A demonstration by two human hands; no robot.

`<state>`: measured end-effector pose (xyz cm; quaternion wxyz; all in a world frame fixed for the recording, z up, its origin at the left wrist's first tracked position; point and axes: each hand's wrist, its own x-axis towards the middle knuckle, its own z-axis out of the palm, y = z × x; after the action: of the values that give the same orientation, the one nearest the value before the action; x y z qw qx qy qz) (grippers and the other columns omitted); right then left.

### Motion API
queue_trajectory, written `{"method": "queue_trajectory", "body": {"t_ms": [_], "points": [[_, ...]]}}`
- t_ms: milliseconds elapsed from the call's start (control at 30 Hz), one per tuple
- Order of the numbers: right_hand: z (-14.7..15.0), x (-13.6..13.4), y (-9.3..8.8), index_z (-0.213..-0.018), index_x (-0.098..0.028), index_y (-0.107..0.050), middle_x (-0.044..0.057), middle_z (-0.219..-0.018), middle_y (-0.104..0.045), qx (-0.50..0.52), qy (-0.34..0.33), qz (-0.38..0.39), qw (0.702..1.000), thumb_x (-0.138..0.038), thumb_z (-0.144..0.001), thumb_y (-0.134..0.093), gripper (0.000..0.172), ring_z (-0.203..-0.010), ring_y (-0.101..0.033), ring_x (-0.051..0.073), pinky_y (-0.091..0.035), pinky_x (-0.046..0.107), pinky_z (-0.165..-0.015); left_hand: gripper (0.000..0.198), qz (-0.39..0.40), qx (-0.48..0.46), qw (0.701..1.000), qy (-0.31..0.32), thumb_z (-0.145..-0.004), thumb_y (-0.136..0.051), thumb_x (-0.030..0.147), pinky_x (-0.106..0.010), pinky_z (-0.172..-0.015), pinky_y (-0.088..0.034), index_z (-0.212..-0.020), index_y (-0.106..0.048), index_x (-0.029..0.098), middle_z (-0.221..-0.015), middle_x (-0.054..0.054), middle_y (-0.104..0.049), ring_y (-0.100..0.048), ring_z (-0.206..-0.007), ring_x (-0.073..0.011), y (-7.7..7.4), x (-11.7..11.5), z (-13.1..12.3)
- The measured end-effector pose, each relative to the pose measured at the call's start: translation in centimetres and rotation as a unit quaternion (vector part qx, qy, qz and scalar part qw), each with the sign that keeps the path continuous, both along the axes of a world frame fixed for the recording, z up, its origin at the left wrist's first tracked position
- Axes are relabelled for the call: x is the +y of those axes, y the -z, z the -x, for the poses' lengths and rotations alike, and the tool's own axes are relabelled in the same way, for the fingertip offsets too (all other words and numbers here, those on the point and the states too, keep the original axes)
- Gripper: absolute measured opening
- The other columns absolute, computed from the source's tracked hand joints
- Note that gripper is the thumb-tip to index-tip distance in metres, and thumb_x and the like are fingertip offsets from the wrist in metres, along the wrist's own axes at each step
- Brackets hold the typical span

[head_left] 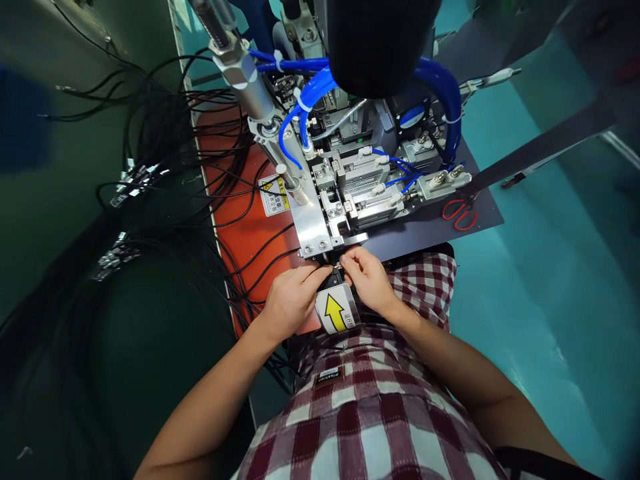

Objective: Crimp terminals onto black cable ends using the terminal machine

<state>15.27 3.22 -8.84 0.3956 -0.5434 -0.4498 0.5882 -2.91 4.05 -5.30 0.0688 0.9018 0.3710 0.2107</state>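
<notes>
My left hand (293,297) is closed in a pinch, thumb and forefinger pointing right at the front of the machine (345,200). Opposite it, my right hand (369,277) is also closed, with its thumb and forefinger pressed together. A small shiny metal piece (337,267) shows between the fingertips of both hands; its exact kind is too small to make out. The fingertips are close to the machine's front metal plate (311,230). Just below them is a white label with a yellow arrow (336,312).
Black cables (235,200) cross the orange surface (225,150) at left. Bundles of metal cable ends (117,255) lie farther left. Red-handled scissors (460,215) rest at right on a dark board (430,233). Blue air tubes (313,87) arch over the machine. A dark cylinder (383,47) hangs above.
</notes>
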Motion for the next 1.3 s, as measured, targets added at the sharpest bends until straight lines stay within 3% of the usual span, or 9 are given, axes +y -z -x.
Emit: {"method": "queue_trajectory", "body": {"t_ms": [67,167,367,500,833,1000,1100,1200,1300], "points": [[0.0,0.1,0.0,-0.076,-0.02,-0.049,-0.006,-0.054,-0.05,-0.015,-0.005,-0.006,1.0,-0.044,-0.092,-0.051,0.029,-0.049,-0.045,0.01,-0.036,0.024,-0.051,0.029,0.014,-0.003,1.0,0.0,-0.09,-0.041,0.006,-0.028,-0.067,-0.054,-0.107,-0.066,0.01,-0.092,-0.012,-0.069,-0.066,-0.081,-0.0189,0.1,0.0,0.1],[0.0,0.2,0.1,-0.076,-0.02,-0.049,-0.007,-0.052,-0.047,0.056,0.001,0.045,0.997,-0.049,-0.089,-0.053,0.031,-0.047,-0.043,0.01,-0.035,0.024,-0.049,0.03,0.016,0.01,1.0,-0.008,-0.091,-0.041,0.007,-0.029,-0.067,-0.051,-0.107,-0.066,0.012,-0.093,-0.011,-0.068,-0.063,-0.081,-0.0188,-0.1,-0.3,0.0],[0.2,0.3,0.4,-0.077,-0.02,-0.049,-0.007,-0.052,-0.046,0.11,-0.008,0.076,0.991,-0.056,-0.084,-0.057,0.037,-0.048,-0.039,0.009,-0.033,0.023,-0.048,0.036,0.017,0.135,0.988,-0.073,-0.087,-0.047,0.01,-0.036,-0.067,-0.045,-0.12,-0.061,0.015,-0.097,-0.013,-0.062,-0.053,-0.08,-0.0243,-1.0,-1.9,-0.7],[0.0,0.2,0.5,-0.076,-0.02,-0.049,-0.008,-0.053,-0.046,0.107,-0.008,0.052,0.993,-0.054,-0.086,-0.055,0.036,-0.049,-0.041,0.009,-0.033,0.024,-0.05,0.037,0.075,0.079,0.991,-0.083,-0.088,-0.041,0.006,-0.032,-0.072,-0.049,-0.119,-0.059,0.012,-0.096,-0.011,-0.062,-0.053,-0.084,-0.0218,-1.3,-2.0,-1.3],[0.5,0.0,1.1,-0.078,-0.021,-0.048,-0.008,-0.055,-0.044,0.078,0.019,0.012,0.997,-0.05,-0.09,-0.052,0.032,-0.05,-0.043,0.01,-0.033,0.025,-0.051,0.034,0.08,0.05,0.988,-0.122,-0.091,-0.041,0.009,-0.033,-0.076,-0.051,-0.12,-0.058,0.016,-0.104,-0.011,-0.063,-0.058,-0.09,-0.0214,-0.7,-2.6,-2.2],[0.7,0.1,1.4,-0.075,-0.021,-0.046,-0.008,-0.056,-0.04,0.121,0.024,0.03,0.992,-0.052,-0.086,-0.056,0.034,-0.048,-0.038,0.009,-0.029,0.025,-0.048,0.035,0.073,0.051,0.987,-0.134,-0.09,-0.04,0.007,-0.035,-0.078,-0.051,-0.118,-0.059,0.014,-0.102,-0.013,-0.062,-0.057,-0.091,-0.0224,-0.3,-2.7,-2.6],[0.7,0.3,1.3,-0.074,-0.021,-0.046,-0.009,-0.055,-0.038,0.123,0.022,0.037,0.992,-0.054,-0.084,-0.057,0.036,-0.048,-0.035,0.009,-0.028,0.024,-0.047,0.032,0.099,-0.006,0.985,-0.139,-0.091,-0.041,0.009,-0.034,-0.078,-0.052,-0.115,-0.061,0.017,-0.099,-0.01,-0.06,-0.057,-0.091,-0.0206,0.0,-2.6,-2.4],[0.5,0.4,1.2,-0.074,-0.021,-0.046,-0.009,-0.056,-0.038,0.121,0.019,0.032,0.992,-0.054,-0.083,-0.058,0.036,-0.048,-0.035,0.008,-0.028,0.024,-0.048,0.035,0.119,-0.075,0.974,-0.177,-0.093,-0.039,0.011,-0.037,-0.09,-0.051,-0.123,-0.056,0.018,-0.109,-0.011,-0.057,-0.055,-0.105,-0.0204,0.0,-4.0,-1.5],[0.5,0.4,1.2,-0.075,-0.021,-0.047,-0.008,-0.06,-0.04,0.126,0.018,0.035,0.991,-0.054,-0.082,-0.059,0.036,-0.05,-0.036,0.008,-0.029,0.024,-0.049,0.043,0.11,-0.024,0.963,-0.243,-0.095,-0.04,0.013,-0.044,-0.099,-0.046,-0.137,-0.045,0.018,-0.124,-0.015,-0.052,-0.05,-0.116,-0.0244,-0.2,-6.5,-0.3]]}}
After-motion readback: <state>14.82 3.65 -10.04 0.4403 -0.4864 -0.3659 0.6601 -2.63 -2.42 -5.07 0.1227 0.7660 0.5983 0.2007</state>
